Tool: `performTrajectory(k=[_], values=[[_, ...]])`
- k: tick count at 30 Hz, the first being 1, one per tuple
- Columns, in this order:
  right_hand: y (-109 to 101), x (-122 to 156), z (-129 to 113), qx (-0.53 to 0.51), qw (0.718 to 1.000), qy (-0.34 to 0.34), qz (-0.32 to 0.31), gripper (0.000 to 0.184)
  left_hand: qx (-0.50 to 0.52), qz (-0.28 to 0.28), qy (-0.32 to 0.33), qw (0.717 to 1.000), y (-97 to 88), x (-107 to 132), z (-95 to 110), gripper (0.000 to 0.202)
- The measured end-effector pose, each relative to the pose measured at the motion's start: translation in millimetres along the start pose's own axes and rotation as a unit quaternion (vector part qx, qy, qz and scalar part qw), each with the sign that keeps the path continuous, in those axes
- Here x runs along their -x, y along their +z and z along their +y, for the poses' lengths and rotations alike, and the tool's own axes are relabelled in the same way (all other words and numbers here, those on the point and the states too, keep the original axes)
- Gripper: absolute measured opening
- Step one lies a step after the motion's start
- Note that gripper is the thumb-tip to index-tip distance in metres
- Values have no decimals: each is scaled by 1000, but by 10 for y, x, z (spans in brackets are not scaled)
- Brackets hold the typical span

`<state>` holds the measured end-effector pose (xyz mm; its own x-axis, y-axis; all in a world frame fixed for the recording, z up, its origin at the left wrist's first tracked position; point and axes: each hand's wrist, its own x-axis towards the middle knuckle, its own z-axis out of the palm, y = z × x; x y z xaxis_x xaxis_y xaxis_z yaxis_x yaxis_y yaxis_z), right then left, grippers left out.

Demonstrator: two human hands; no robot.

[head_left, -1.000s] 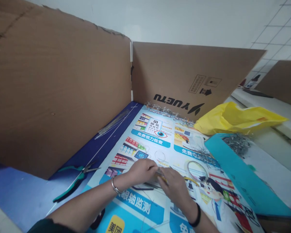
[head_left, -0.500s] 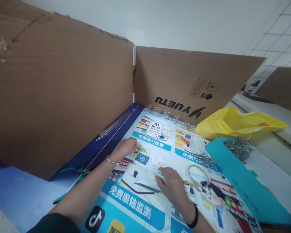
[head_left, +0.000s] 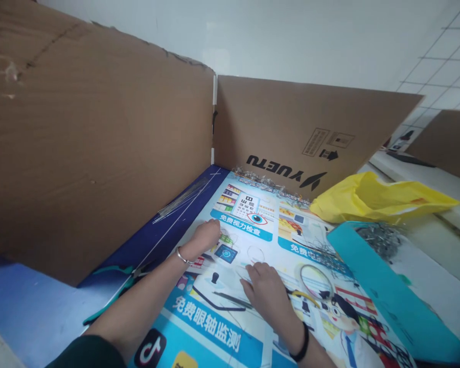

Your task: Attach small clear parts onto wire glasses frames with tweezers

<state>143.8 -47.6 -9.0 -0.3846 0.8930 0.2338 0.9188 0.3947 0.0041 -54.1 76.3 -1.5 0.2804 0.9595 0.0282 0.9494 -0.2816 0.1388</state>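
Observation:
My left hand (head_left: 206, 236), with a silver bangle at its wrist, is closed over the printed poster sheet (head_left: 193, 329). Its fingertips are pinched, and whatever they hold is too fine to make out. Thin wire loops (head_left: 256, 254) lie just right of it. My right hand (head_left: 267, 290), black band on the wrist, is held low over the sheet with fingers curled together; their contents are unclear. A slim dark pointed tool (head_left: 232, 299) lies beside it on the left. To its right are a yellow-handled tool (head_left: 306, 296), partly hidden, and a coil of wire (head_left: 316, 280).
Cardboard panels (head_left: 111, 133) stand left and behind. Straight wires (head_left: 182, 200) lie on the dark blue border. Teal-handled pliers (head_left: 115, 294) lie at left. A tangled wire heap (head_left: 381, 240) sits in a turquoise-edged box (head_left: 391, 291), with a yellow bag (head_left: 379, 197) behind.
My left hand has shifted slightly right, and my right hand slightly left, bringing them a little closer. The view has moved a touch; the other objects lie as before.

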Motion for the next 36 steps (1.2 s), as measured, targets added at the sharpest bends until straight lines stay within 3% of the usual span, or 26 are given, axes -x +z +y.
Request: performTrajectory(k=[16, 25, 30, 36], values=[[43, -29, -3, 12, 999, -14, 27, 16, 37, 41, -64, 996, 26, -171, -56, 18], [100, -16, -5, 5, 999, -10, 35, 18, 79, 56, -20, 995, -103, -101, -255, 15], [113, -18, -7, 10, 999, -10, 47, 19, 86, 48, 19, 995, -156, -20, -125, 21], [113, -12, 5, 1, 999, -10, 47, 21, 64, 43, 22, 997, -121, 31, 40, 15]])
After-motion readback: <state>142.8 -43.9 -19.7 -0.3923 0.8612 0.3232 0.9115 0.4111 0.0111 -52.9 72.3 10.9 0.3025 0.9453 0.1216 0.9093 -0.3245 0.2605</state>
